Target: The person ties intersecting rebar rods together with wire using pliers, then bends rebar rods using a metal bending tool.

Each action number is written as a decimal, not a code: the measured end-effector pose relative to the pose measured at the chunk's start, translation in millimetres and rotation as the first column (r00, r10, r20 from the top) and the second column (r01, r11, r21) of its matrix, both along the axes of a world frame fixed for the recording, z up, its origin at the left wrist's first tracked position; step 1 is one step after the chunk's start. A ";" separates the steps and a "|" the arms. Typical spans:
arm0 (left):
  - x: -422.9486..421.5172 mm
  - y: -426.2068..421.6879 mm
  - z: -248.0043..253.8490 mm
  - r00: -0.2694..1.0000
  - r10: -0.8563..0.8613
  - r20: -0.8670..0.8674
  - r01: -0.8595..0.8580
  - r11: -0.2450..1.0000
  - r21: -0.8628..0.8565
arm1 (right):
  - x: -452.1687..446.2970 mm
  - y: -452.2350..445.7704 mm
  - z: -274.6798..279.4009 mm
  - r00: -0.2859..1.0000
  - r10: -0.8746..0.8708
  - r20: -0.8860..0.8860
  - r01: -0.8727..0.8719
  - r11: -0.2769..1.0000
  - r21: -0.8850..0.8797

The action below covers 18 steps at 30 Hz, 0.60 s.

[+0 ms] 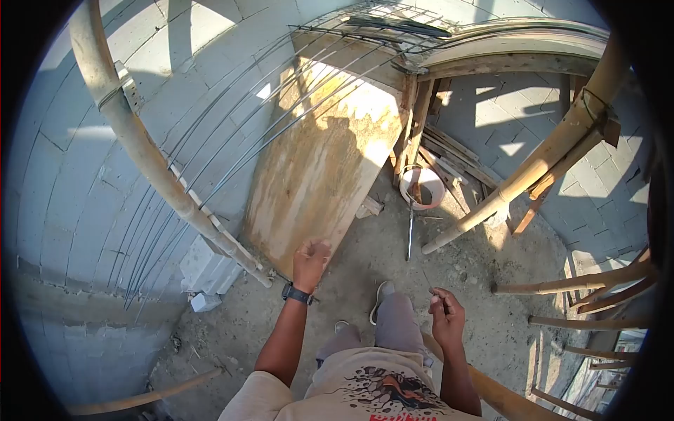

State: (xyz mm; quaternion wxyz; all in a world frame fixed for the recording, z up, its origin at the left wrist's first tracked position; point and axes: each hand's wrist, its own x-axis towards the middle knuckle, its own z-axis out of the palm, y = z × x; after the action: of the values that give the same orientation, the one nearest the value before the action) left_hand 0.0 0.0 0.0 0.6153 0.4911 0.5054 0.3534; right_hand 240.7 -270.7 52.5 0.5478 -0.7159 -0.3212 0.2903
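Note:
My left hand [312,262], with a dark watch [298,294] on its wrist, is raised in front of the lower edge of a leaning plywood sheet [309,182]. Its fingers are curled and blurred, so I cannot make out whether anything is in them. On the right, my right hand [446,309] is closed in a pinch on a thin wire [427,279] that points up and away. Long thin steel rods [242,151] slant across the plywood toward the lower left.
A bamboo pole [151,161] leans at the left, another [519,179] at the right. A white bucket [422,188] stands beyond my feet, near scrap wood [456,158]. White blocks [210,268] lie at the left wall. More poles [583,282] jut in from the right.

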 end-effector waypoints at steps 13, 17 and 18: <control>188.7 275.9 128.1 0.999 -0.053 -0.012 0.052 0.841 0.538 | 215.6 358.0 11.7 0.991 0.120 -0.067 -0.115 0.991 0.063; 190.8 351.4 189.2 0.988 0.111 -0.104 -0.029 0.810 0.586 | 249.1 477.9 79.4 0.952 0.293 0.090 -0.304 0.941 0.146; 184.7 373.1 191.9 0.980 0.138 -0.145 -0.026 0.805 0.592 | 257.6 505.1 101.5 0.923 0.324 0.208 -0.353 0.928 0.118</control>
State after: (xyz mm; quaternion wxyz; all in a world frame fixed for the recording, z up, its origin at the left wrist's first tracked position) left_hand 184.7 373.1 191.9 0.3689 0.6646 0.4460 0.4725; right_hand 498.3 234.4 154.0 0.5103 -0.6290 -0.5112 0.2874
